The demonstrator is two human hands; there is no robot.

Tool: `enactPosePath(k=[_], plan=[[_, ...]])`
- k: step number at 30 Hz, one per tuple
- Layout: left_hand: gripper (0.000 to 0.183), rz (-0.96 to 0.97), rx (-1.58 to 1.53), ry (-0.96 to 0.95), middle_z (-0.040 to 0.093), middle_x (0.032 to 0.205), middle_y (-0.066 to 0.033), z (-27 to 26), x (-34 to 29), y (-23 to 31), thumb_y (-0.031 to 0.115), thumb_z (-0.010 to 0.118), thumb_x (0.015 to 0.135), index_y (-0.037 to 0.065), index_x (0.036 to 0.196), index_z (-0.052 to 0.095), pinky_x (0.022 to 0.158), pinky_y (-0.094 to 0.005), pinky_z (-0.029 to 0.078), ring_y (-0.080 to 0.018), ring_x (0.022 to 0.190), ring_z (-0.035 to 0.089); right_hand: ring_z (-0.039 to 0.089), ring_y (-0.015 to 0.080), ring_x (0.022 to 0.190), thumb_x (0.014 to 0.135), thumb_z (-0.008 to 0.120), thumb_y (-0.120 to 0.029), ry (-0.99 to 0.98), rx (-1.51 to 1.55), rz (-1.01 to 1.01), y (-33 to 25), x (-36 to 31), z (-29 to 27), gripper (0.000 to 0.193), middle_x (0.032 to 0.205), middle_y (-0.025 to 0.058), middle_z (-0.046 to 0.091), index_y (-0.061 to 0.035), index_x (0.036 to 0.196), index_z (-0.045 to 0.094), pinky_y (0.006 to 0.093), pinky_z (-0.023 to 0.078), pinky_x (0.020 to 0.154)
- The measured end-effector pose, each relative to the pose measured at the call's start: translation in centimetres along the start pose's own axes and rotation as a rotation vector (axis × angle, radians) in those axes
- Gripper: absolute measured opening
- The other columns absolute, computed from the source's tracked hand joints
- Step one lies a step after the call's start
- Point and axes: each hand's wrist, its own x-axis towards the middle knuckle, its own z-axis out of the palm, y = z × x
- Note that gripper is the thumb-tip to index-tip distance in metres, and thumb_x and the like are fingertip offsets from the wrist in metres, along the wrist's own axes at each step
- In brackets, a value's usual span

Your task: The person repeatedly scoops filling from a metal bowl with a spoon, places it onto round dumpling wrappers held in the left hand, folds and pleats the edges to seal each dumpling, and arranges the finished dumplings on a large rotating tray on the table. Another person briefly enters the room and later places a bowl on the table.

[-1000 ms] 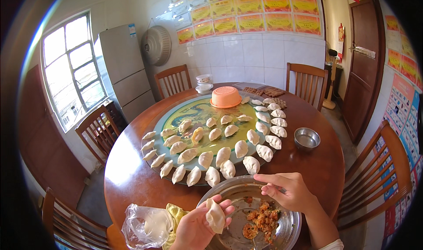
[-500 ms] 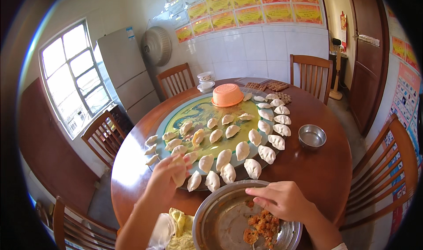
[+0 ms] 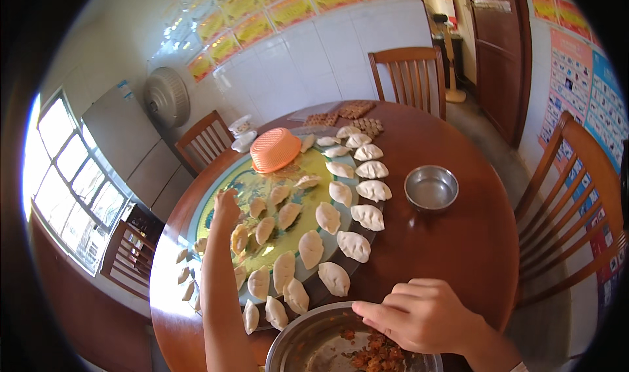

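My left hand (image 3: 227,205) reaches out over the glass turntable (image 3: 283,242), its fingers curled together beside the rows of white dumplings (image 3: 310,249). Whatever lies between those fingers is hidden from view. Over the right part of a metal mixing bowl (image 3: 288,347) hovers my right hand (image 3: 419,314), palm down, the index finger and thumb stretched toward the bowl's far rim. Nothing shows in its grasp. Orange-brown filling (image 3: 377,357) lies in the bowl below it.
An orange plastic basket (image 3: 275,150) sits upside down on the turntable's far side. To the right stands a small metal bowl (image 3: 431,190). Brown slabs (image 3: 356,109) and white bowls (image 3: 242,130) are at the table's back. Wooden chairs (image 3: 411,77) surround the round table (image 3: 452,247).
My left hand has moved forward over the turntable; the dumpling seen in it earlier is no longer visible there. The view has swung right. My right hand stays over the mixing bowl.
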Motion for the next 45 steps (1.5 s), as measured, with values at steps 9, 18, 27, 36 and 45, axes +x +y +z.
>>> enactPosePath(k=[9,18,27,36,45], plan=[[0.03,0.086,0.164,-0.172,0.06,0.101,-0.0156,-9.3,-2.1,4.0,0.022,0.064,0.075,0.003,0.098,0.062,0.083,-0.0383,0.044,-0.029,0.095,0.057,0.051,0.0137,0.055,0.074,0.061,-0.013,-0.011,0.023,-0.011,-0.6,0.3,0.0,0.024,0.06,-0.0002,0.05,-0.0042,0.096,0.062,0.0267,0.043,0.049],[0.006,-0.09,0.263,-0.382,0.055,0.062,-0.0109,-31.6,-28.2,11.5,0.009,0.056,0.071,0.006,0.065,0.055,0.054,-0.036,0.045,-0.0277,0.056,0.057,0.053,0.0218,0.05,0.07,0.066,-0.008,0.067,0.096,-0.018,-1.7,0.8,0.8,0.021,0.059,0.0065,0.054,-0.0048,0.091,0.062,0.033,0.042,0.048],[0.014,0.024,0.159,-0.477,0.058,0.087,-0.0127,-24.7,-43.4,7.8,0.01,0.058,0.068,-0.001,0.077,0.062,0.093,-0.0383,0.039,-0.0308,0.102,0.047,0.059,0.0174,0.054,0.078,0.061,-0.006,0.06,0.416,0.117,-4.4,0.7,1.7,0.012,0.061,0.0085,0.059,-0.0004,0.088,0.064,0.0256,0.043,0.05],[0.032,-0.259,-0.156,-0.527,0.049,0.113,-0.0202,-23.9,-44.2,7.5,0.009,0.061,0.07,-0.002,0.1,0.056,0.092,-0.0403,0.039,-0.0379,0.108,0.045,0.063,0.0147,0.057,0.083,0.058,-0.01,0.039,0.57,0.19,-5.9,0.5,2.3,0.013,0.064,0.0096,0.062,0.0011,0.087,0.064,0.022,0.046,0.053],[0.024,-0.191,-0.126,-0.354,0.06,0.087,-0.0199,-23.4,-44.7,9.0,0.011,0.061,0.071,-0.003,0.091,0.061,0.07,-0.037,0.049,-0.0327,0.077,0.059,0.062,0.0141,0.055,0.083,0.059,-0.011,0.014,0.521,0.178,-6.6,0.5,2.3,0.014,0.06,0.0092,0.062,0.0013,0.085,0.063,0.0217,0.045,0.051]])
